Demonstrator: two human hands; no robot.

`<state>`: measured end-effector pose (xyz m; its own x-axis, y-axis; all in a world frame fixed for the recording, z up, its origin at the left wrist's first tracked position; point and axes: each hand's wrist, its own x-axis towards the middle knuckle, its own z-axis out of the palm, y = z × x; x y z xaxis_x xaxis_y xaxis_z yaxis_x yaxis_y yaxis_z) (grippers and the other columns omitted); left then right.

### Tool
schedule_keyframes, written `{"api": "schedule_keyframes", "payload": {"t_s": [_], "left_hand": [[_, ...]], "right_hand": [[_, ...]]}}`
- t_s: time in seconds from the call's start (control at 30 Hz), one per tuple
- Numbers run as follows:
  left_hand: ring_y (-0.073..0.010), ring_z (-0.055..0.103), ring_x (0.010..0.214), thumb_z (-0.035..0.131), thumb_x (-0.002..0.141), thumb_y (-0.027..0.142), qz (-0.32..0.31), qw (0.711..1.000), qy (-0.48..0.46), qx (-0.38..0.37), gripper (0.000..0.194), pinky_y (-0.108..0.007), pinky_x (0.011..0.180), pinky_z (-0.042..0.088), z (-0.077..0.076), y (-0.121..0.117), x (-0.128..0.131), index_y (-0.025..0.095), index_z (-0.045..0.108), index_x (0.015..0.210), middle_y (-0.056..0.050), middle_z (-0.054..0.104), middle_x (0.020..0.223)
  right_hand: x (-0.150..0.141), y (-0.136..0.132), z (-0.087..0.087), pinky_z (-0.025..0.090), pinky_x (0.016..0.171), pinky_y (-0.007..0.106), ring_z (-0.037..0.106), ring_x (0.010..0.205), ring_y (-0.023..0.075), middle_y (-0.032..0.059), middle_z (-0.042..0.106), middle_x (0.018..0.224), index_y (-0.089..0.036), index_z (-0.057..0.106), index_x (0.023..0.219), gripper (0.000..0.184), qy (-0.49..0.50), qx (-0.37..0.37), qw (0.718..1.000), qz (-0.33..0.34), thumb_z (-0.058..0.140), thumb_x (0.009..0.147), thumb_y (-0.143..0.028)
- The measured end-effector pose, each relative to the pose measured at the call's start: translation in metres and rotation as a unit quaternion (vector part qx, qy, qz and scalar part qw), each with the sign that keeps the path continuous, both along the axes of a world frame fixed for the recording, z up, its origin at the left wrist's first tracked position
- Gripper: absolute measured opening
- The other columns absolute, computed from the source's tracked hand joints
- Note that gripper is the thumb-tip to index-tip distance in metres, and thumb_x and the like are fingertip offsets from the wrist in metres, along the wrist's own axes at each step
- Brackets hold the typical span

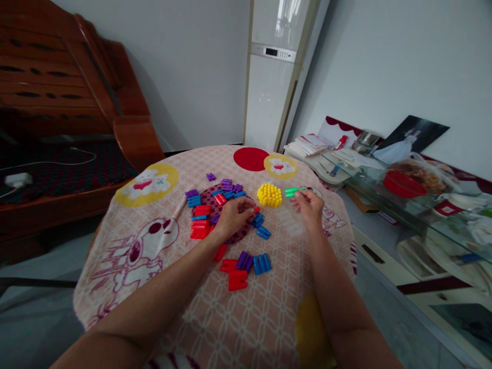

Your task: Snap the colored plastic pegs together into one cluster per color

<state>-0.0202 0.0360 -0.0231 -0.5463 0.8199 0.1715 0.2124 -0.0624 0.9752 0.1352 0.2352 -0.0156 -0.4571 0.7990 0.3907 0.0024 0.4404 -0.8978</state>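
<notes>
My right hand (308, 207) pinches a bright green ribbed plastic piece (291, 192) at the right of the table. My left hand (236, 214) hovers over the loose pieces with its fingers curved and apart, and nothing clearly shows in them. Just beyond its fingertips is a small red piece (257, 210). Between the hands, slightly farther off, sits a yellow knobbly cluster (269, 195). Blue pieces (263, 232), purple pieces (226, 182) and red pieces (202, 210) lie around my left hand, which hides some of them.
Nearer me lie a red piece (238, 280), a purple piece (245, 261) and a blue piece (262, 264). A patterned cloth (277, 318) covers the round table. At the right stands a cluttered glass-topped cabinet (384, 189); a wooden bench (130, 128) is at the left.
</notes>
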Motion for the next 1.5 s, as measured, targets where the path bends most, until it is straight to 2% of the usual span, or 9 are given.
{"api": "schedule_keyframes", "payload": {"t_s": [0.13,0.3,0.57,0.77,0.93,1.07,1.17,1.37,1.5], "left_hand": [[-0.0167,0.067,0.064,0.064,0.077,0.034,0.000,1.000,0.007,-0.004,0.027,-0.031,0.062,0.056,0.001,0.000,0.001,0.014,0.063,0.095,-0.005,0.071,0.083],[-0.0166,0.066,0.063,0.064,0.077,0.035,0.002,1.000,0.004,-0.004,0.027,-0.030,0.062,0.056,0.001,0.000,0.001,0.014,0.063,0.095,-0.005,0.070,0.081],[-0.0162,0.066,0.064,0.065,0.078,0.036,0.016,1.000,0.017,0.010,0.028,-0.029,0.062,0.055,0.001,-0.002,-0.006,0.015,0.063,0.095,-0.004,0.069,0.079],[-0.0178,0.067,0.068,0.067,0.073,0.036,0.054,0.998,-0.016,0.034,0.029,-0.030,0.063,0.057,0.018,-0.007,-0.012,0.014,0.064,0.091,-0.005,0.070,0.082],[-0.0150,0.067,0.064,0.069,0.069,0.034,0.160,0.985,-0.024,0.066,0.032,-0.029,0.064,0.057,0.034,-0.025,-0.051,0.012,0.064,0.091,-0.005,0.070,0.081],[-0.0144,0.066,0.060,0.070,0.065,0.029,0.230,0.972,0.000,0.054,0.028,-0.026,0.061,0.056,0.033,-0.045,-0.091,0.012,0.065,0.087,-0.002,0.068,0.069],[-0.0143,0.064,0.055,0.069,0.062,0.027,0.261,0.965,0.023,0.023,0.026,-0.024,0.056,0.053,0.028,-0.058,-0.112,0.013,0.066,0.084,-0.001,0.066,0.063],[-0.0159,0.060,0.048,0.064,0.064,0.026,0.245,0.953,0.120,-0.134,0.015,-0.024,0.049,0.046,0.031,-0.077,-0.128,0.016,0.068,0.075,-0.001,0.063,0.052],[-0.0198,0.065,0.059,0.063,0.068,0.027,0.279,0.908,0.228,-0.213,0.012,-0.026,0.058,0.047,0.027,-0.086,-0.137,0.019,0.071,0.072,-0.002,0.066,0.056]], "right_hand": [[0.028,0.051,0.000,0.050,0.068,0.033,0.063,0.068,0.0205,0.0081,0.069,0.075,-0.015,0.066,0.087,0.036,-0.022,0.170,0.960,-0.222,0.052,0.083,-0.047],[0.042,0.087,-0.020,0.043,0.071,0.034,0.060,0.072,0.0228,0.0121,0.069,0.078,-0.015,0.065,0.081,0.031,-0.159,0.254,0.903,-0.308,0.046,0.085,-0.039],[0.034,0.095,-0.036,0.035,0.064,0.030,0.052,0.065,0.0209,0.0090,0.066,0.072,-0.016,0.066,0.079,0.028,-0.228,0.277,0.882,-0.305,0.045,0.084,-0.034],[0.036,0.097,-0.041,0.029,0.059,0.031,0.045,0.058,0.0190,0.0070,0.059,0.061,-0.018,0.063,0.068,0.031,-0.252,0.279,0.876,-0.302,0.040,0.085,-0.031],[0.042,0.095,-0.041,0.028,0.059,0.031,0.042,0.058,0.0186,0.0051,0.055,0.058,-0.020,0.058,0.064,0.031,-0.233,0.258,0.883,-0.315,0.038,0.085,-0.031],[0.043,0.084,-0.034,0.029,0.059,0.032,0.046,0.060,0.0206,0.0083,0.057,0.063,-0.018,0.061,0.070,0.029,-0.204,0.247,0.876,-0.361,0.039,0.085,-0.032],[0.039,0.067,-0.027,0.032,0.060,0.031,0.050,0.063,0.0211,0.0102,0.061,0.068,-0.017,0.063,0.075,0.033,-0.165,0.276,0.883,-0.342,0.040,0.088,-0.036],[0.015,0.022,-0.024,0.037,0.061,0.029,0.053,0.060,0.0180,0.0081,0.064,0.067,-0.018,0.063,0.075,0.039,-0.145,0.331,0.910,-0.205,0.038,0.094,-0.041],[0.003,0.004,-0.027,0.037,0.062,0.028,0.053,0.059,0.0168,0.0073,0.065,0.066,-0.019,0.063,0.073,0.038,-0.140,0.352,0.915,-0.138,0.040,0.094,-0.040]]}}
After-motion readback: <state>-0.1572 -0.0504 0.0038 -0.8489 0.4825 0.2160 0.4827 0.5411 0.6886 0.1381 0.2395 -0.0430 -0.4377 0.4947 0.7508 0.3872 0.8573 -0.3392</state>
